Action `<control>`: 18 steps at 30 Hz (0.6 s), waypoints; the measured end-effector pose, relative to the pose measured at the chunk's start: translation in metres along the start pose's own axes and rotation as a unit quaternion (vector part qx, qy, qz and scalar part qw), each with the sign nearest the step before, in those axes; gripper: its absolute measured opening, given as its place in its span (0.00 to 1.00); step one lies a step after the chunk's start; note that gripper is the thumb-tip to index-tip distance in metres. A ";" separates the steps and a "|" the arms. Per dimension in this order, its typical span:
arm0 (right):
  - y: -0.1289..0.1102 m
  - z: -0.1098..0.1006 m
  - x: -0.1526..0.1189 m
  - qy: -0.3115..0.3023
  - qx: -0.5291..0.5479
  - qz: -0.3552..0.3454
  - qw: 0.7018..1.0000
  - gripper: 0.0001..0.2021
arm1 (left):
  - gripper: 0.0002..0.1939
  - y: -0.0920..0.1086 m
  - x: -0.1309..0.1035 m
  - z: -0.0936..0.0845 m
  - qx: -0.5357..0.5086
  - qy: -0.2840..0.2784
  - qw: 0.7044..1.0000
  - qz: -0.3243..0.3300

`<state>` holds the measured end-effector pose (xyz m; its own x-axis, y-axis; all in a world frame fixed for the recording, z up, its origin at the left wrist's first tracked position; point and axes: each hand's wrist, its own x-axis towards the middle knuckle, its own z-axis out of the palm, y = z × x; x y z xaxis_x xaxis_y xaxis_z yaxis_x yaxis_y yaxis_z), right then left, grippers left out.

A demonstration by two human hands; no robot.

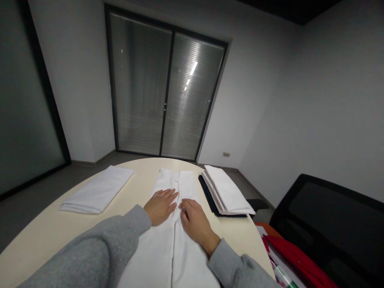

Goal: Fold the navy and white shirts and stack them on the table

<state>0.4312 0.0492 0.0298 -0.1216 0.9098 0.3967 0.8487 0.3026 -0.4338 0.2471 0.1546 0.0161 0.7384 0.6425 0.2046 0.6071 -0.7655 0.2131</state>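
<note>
A long piece of white cloth stretches from the far side of the table toward me, with a raised strip and an edge line running down its middle. My left hand lies flat on the cloth left of that line, fingers stretched out to the right and holding nothing. Just to the right, my right hand rests on the cloth with its fingers loosely bent and fingertips touching the middle strip. The two hands are close but apart. Both wrists come out of grey sleeves.
On the round cream table, a folded white cloth lies left. At right a stack of folded white cloths rests on a dark folded cloth. A black mesh chair stands at right, with a red item on it.
</note>
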 end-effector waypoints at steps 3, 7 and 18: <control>0.001 0.001 0.000 0.001 -0.001 0.001 1.000 0.14 | 0.28 -0.002 0.001 0.003 -0.004 0.008 1.000 0.001; 0.002 0.003 -0.001 0.004 -0.003 0.001 1.000 0.13 | 0.27 -0.003 0.001 0.005 -0.006 0.014 1.000 0.003; 0.002 0.002 0.000 0.001 -0.001 0.001 1.000 0.13 | 0.29 0.002 -0.001 -0.004 0.001 -0.001 1.000 -0.002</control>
<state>0.4316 0.0504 0.0271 -0.1187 0.9103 0.3965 0.8500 0.2996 -0.4333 0.2469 0.1529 0.0200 0.7374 0.6448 0.2011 0.6098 -0.7636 0.2123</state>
